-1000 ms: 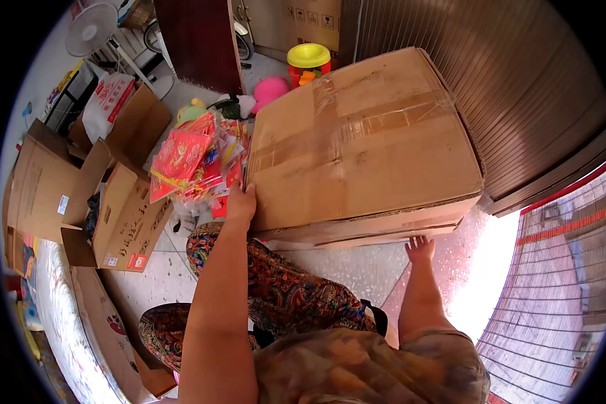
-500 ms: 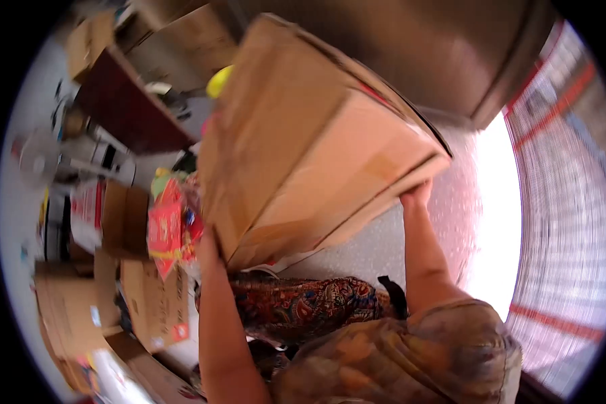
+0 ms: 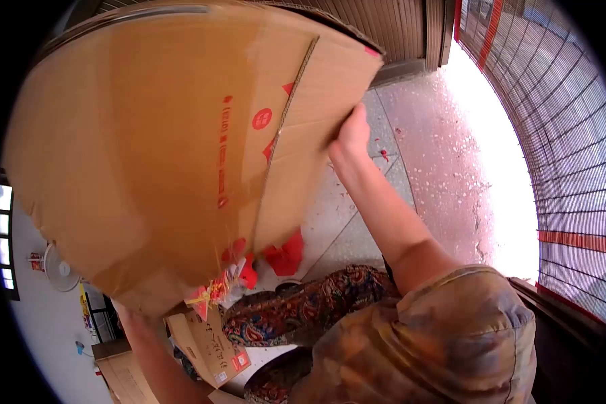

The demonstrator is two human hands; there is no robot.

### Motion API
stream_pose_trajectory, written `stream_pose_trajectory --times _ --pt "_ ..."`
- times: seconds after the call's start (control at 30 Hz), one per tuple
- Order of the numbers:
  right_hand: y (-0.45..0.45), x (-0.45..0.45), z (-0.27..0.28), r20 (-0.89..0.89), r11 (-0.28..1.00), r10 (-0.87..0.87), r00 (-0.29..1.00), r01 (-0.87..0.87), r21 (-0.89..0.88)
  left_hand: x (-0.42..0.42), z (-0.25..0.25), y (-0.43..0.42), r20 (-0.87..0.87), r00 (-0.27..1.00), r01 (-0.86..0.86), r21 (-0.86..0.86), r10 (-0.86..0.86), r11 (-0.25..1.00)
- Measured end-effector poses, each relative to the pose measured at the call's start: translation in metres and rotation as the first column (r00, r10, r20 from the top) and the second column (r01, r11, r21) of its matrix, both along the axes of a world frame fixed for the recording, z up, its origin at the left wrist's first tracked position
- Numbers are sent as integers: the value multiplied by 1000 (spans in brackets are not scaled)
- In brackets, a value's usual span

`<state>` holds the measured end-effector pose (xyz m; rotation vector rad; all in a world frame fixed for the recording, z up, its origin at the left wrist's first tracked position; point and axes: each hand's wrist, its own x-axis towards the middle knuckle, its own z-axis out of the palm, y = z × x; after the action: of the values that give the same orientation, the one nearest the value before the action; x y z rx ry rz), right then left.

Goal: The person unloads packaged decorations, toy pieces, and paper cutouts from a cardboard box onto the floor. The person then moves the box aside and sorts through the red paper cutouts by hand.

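Observation:
A large cardboard box (image 3: 168,135), with red printing and tape, is held up in front of me and fills much of the head view. My right hand (image 3: 353,131) grips its right side, thumb on the near face and the other fingers out of sight behind the edge. At the lower left, my left hand (image 3: 129,311) supports the box's bottom corner; its fingers are mostly hidden by the cardboard. Just under the box are shiny red and yellow decorations (image 3: 215,289) and a red piece (image 3: 286,254), close to my patterned trousers.
An open carton (image 3: 212,347) stands by my legs at the lower left, beside another carton (image 3: 124,374). A white fan (image 3: 60,267) is at the far left. A mesh screen (image 3: 572,148) runs along the right, next to a bright doorway strip. Small red scraps (image 3: 384,155) dot the floor.
The box has moved left and closer to my face, turning so its printed side shows. My right hand has gone up and left with it, my left hand down and left.

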<state>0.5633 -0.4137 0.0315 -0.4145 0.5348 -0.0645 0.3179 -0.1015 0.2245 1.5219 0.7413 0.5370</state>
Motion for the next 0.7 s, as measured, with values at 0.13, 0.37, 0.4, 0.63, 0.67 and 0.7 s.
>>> stream_pose_trajectory --times 0.13,0.37,0.4,0.63,0.67,0.7 --pt "0 -10 19 234 994 -111 966 104 43 -9 -1 -2 44 998 -37 -2 37 999" --pt "-11 13 67 602 990 3 798 83 -114 -24 -40 10 113 982 -144 -43 148 989" --pt "-5 19 78 615 986 41 788 66 -150 -29 -47 12 122 978 -161 -57 167 985" --pt "51 -4 187 778 943 274 565 1 -333 -93 -80 26 229 919 -295 -136 320 946" --pt "57 -15 203 785 942 296 544 -30 -334 -106 -82 29 248 905 -319 -140 345 938" --pt "63 -32 219 825 923 317 467 45 -381 -120 -84 31 267 889 -342 -156 372 927"
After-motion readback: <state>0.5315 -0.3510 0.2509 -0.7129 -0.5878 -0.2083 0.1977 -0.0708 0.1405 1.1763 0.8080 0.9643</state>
